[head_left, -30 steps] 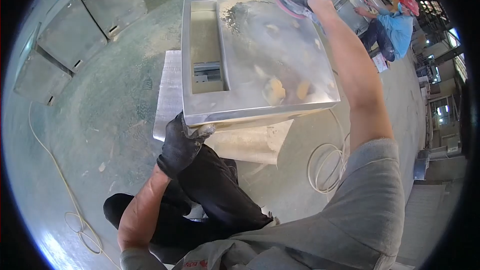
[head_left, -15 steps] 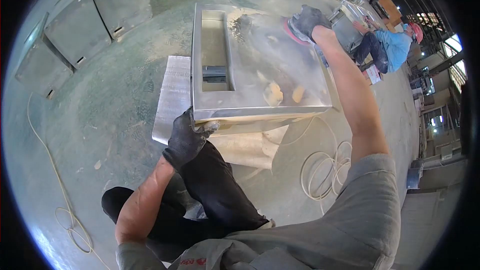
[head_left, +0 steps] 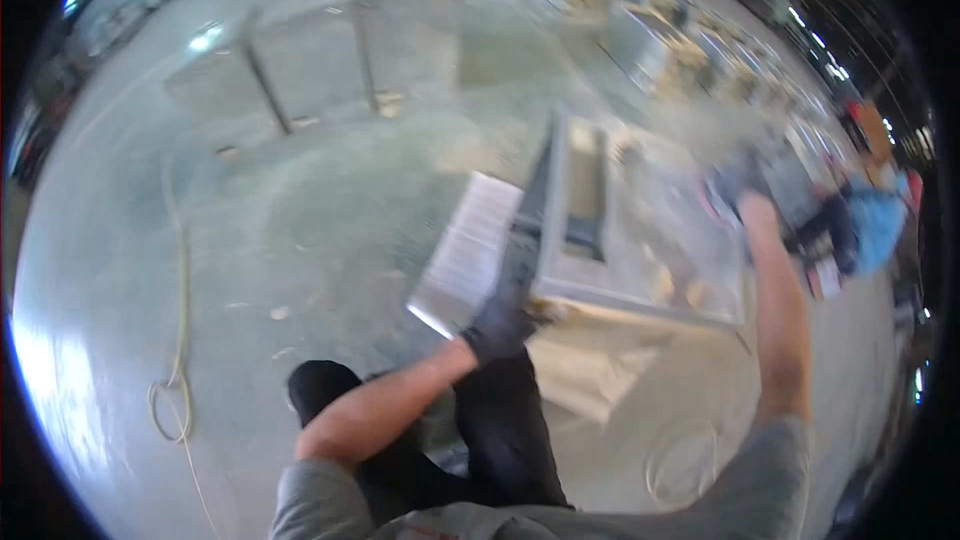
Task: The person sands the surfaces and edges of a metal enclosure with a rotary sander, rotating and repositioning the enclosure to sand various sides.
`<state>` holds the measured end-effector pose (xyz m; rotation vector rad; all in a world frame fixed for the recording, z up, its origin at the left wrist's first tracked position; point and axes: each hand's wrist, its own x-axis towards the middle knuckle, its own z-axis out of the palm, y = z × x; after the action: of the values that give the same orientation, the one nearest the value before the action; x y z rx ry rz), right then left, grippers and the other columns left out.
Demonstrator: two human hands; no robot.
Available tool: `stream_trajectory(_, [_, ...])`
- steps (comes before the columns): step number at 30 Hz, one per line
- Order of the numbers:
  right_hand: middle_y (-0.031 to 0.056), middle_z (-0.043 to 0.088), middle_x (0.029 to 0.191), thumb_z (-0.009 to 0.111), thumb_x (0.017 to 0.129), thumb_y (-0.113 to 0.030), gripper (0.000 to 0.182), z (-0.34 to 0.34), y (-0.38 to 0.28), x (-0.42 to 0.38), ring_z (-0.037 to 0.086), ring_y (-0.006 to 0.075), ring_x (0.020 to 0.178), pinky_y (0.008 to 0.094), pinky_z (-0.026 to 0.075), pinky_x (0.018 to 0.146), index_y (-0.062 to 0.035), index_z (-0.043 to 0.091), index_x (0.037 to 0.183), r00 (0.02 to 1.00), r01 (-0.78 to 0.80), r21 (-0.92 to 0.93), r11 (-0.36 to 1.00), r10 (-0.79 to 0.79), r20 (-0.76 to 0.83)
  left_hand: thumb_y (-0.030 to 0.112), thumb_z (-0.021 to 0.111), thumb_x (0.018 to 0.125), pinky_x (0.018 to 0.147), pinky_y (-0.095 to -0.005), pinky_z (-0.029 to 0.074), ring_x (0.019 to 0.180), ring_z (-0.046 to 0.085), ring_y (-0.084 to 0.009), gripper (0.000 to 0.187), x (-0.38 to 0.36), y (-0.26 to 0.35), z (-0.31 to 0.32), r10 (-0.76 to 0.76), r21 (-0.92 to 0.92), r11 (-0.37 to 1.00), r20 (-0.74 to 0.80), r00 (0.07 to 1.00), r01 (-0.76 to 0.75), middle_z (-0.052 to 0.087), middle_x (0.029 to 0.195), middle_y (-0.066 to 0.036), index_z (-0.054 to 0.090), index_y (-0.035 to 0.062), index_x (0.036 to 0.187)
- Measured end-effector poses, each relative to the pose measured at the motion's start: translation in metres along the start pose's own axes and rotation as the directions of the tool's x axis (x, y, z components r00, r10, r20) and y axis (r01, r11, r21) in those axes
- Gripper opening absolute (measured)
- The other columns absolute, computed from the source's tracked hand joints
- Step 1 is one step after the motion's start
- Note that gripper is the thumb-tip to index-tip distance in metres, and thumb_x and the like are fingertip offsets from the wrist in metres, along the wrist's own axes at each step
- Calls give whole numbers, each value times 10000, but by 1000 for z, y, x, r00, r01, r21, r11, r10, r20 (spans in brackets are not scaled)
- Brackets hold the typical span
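Note:
A metal box [head_left: 640, 265] with a rectangular opening and tan filler patches stands before me on the floor. My left hand [head_left: 503, 325], in a dark glove, is closed on its near left corner. My gloved right hand [head_left: 742, 178] is wrapped round a sander [head_left: 714, 202] with a pinkish-red rim, at the far right part of the top face. Motion blur hides the finer detail of both hands and of the sander.
A silvery sheet [head_left: 468, 252] and brown paper [head_left: 590, 370] lie under the box. Hoses [head_left: 181, 340] run over the floor. Metal cabinets [head_left: 310, 65] stand far left, and several more boxes [head_left: 665, 50] far right. A co-worker in blue [head_left: 875, 225] sits to the right.
My view has swung left, so the box and both hands appear farther right and lower. The left hand stays at the corner, and the right still holds the sander on top.

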<state>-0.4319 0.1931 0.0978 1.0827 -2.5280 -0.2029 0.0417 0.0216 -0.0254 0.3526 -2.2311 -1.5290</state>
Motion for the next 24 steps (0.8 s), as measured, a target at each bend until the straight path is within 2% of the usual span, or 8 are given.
stream_trajectory(4, [239,629,1355,657,904,-426,579,-127,-98,-38,613,417,1252,496,503,1048,-134,578,1398,869,-359,46,932,316,380,301,828,884,854,-467,550,1026,699,-420,511,7,-11,-7,-21,80,997,-35,999,24,723,1046,-253,607,-19,1216])
stream_trajectory(6, [256,688,1192,661,911,-371,468,-116,-97,-69,641,467,1141,527,515,991,-73,615,1270,948,-301,142,943,281,147,486,773,894,846,-515,536,1012,672,-480,635,7,-11,-10,-87,131,988,-3,996,86,702,1025,-295,604,-23,1233])
stream_trajectory(10, [243,715,1056,694,891,-348,411,-117,-77,-107,683,450,1014,515,540,890,-69,646,1188,975,-201,140,970,183,127,342,815,891,910,-454,534,1069,679,-432,544,4,-4,-1,-101,150,984,12,995,98,713,1092,-272,612,-43,1218])
stream_trajectory(15, [202,692,864,774,815,-297,303,-118,-61,-133,692,387,846,474,516,738,-51,634,924,975,-166,496,853,66,212,348,804,901,932,-466,526,1068,679,-427,545,9,-12,2,-62,21,998,27,998,61,710,1103,-271,620,-60,1212])
stream_trajectory(18, [212,707,923,779,820,-283,317,-138,-75,-145,696,377,865,454,537,762,-44,661,992,963,-214,408,887,123,239,445,757,912,893,-546,534,1022,675,-476,597,10,-24,7,-17,-55,998,-74,997,13,673,1152,-309,598,-31,1237])
stream_trajectory(19, [234,718,1009,785,824,-278,358,-87,-48,-146,701,370,908,437,555,799,-40,679,1070,999,-47,421,906,34,38,402,753,918,878,-526,542,1005,685,-446,539,10,-25,9,-16,-53,999,-90,996,11,687,1126,-289,612,-27,1213])
stream_trajectory(20, [248,717,1102,778,839,-296,412,-136,-83,-150,700,380,979,436,561,851,-41,680,1146,984,-138,430,892,74,163,359,749,923,864,-505,549,988,696,-416,482,12,-26,4,-15,-46,999,-108,994,10,702,1100,-268,626,-23,1189])
stream_trajectory(24, [222,710,951,710,879,-352,368,-128,-106,-152,688,402,898,483,551,818,-47,670,1080,987,60,317,947,-104,123,186,733,943,808,-423,580,919,737,-294,251,6,-24,-1,-51,-69,996,-12,999,50,759,998,-187,681,-9,1094])
